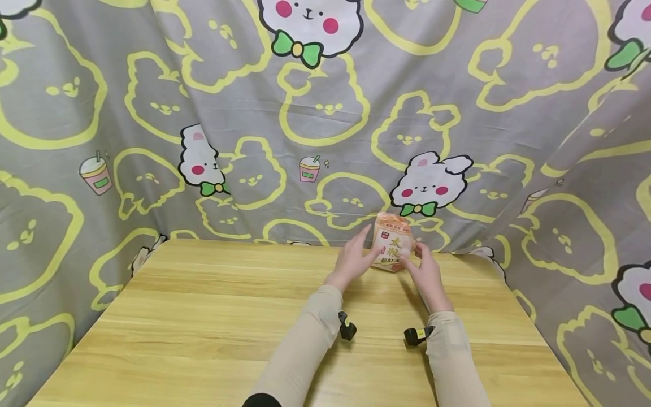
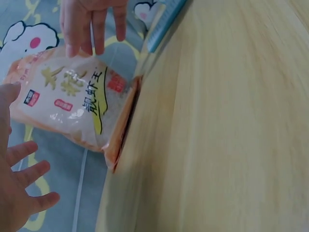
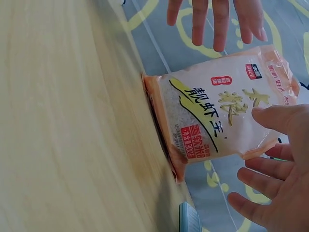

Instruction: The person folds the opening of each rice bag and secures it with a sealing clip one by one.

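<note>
The plastic bag of rice [image 1: 390, 243] stands nearly upright at the far side of the wood-grain counter [image 1: 218, 305], right of the counter's centre. Its lower seam bears on the counter; its printed front faces the head camera. The front is pale, with orange bands at the top and bottom, gold, black and red lettering, and a lower area through which grains are visible.

The left hand [image 1: 353, 257] is positioned at the bag's left side. Its grip is unclosed: the fingers are extended and spread, with the thumb near the bag's left edge. The right hand [image 1: 424, 274] is positioned at the bag's right side. Its grip is likewise unclosed: the thumb lies across the front face, and the fingers are extended and spread beside and behind the right edge. Contact between either hand and the bag cannot be confirmed.

A light-blue ribbed object [image 3: 190, 218] is located near the bag, on its right-hand side, at the counter edge; it is only partly visible. Beige sleeves [image 1: 305, 342] cover both forearms, with a black device [image 1: 418, 336] at each wrist. Grey curtain fabric [image 1: 249, 107], printed with yellow-outlined animals and white rabbits, hangs behind the counter.
</note>
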